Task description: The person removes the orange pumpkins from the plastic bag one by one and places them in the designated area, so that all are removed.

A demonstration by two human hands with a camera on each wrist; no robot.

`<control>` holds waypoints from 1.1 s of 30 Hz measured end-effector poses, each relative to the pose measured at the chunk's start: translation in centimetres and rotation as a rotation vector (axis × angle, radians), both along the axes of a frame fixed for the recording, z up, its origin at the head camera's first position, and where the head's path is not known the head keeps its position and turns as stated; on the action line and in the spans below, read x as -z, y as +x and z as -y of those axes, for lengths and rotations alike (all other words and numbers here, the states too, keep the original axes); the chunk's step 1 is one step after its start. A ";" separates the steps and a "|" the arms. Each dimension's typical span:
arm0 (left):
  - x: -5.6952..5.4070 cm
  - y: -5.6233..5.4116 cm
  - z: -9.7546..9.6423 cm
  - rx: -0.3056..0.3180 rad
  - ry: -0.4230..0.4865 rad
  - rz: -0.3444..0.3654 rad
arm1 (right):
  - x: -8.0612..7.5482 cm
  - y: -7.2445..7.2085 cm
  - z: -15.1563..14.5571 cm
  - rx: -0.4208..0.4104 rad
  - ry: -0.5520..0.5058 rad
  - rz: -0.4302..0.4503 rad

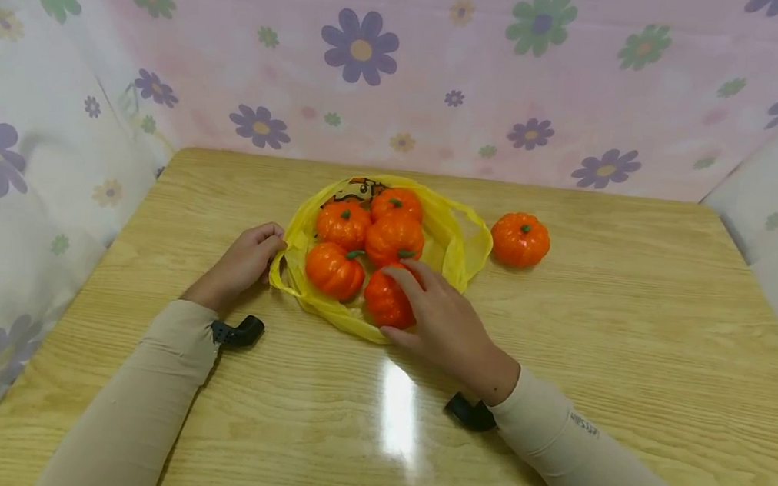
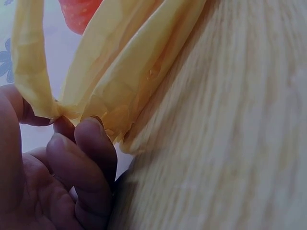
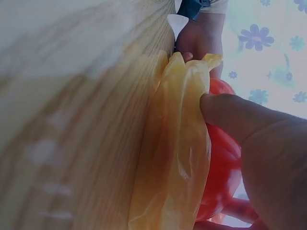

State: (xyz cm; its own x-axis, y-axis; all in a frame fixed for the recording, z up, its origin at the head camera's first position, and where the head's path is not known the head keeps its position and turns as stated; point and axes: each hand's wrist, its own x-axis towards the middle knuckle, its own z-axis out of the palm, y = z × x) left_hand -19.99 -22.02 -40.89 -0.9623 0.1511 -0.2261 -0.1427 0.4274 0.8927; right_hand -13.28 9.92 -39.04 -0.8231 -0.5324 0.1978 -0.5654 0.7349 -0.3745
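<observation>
A yellow plastic bag [image 1: 452, 268] lies spread on the table, its mouth wide. Several small orange toy pumpkins [image 1: 343, 224] with green stems sit inside it. At the bag's left side my left hand [image 1: 246, 260] pinches the rim near a handle loop; the left wrist view shows the gathered plastic [image 2: 115, 103] between thumb and fingers. My right hand [image 1: 445, 321] grips the nearest pumpkin [image 1: 384, 298] at the bag's front right, thumb by the front rim and fingers over the far side. In the right wrist view this pumpkin [image 3: 223, 163] is partly hidden behind the bag's wall.
One more pumpkin [image 1: 520, 240] stands on the wooden table [image 1: 629, 357], just right of the bag. A flowered cloth [image 1: 439, 70] hangs behind the table and along both sides. Black wrist devices [image 1: 240, 331] are on both forearms.
</observation>
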 end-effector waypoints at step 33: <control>0.2 0.1 -0.2 0.008 0.018 -0.035 | -0.2 0.5 -2.0 -0.004 -0.142 -0.179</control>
State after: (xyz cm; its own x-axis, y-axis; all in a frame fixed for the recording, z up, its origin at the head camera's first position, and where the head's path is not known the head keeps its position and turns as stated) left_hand -19.92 -21.81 -41.05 -0.9683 0.1622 -0.1898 -0.1083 0.4121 0.9047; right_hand -12.81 11.95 -38.80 -0.7659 -0.4921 0.4138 -0.6350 0.6795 -0.3674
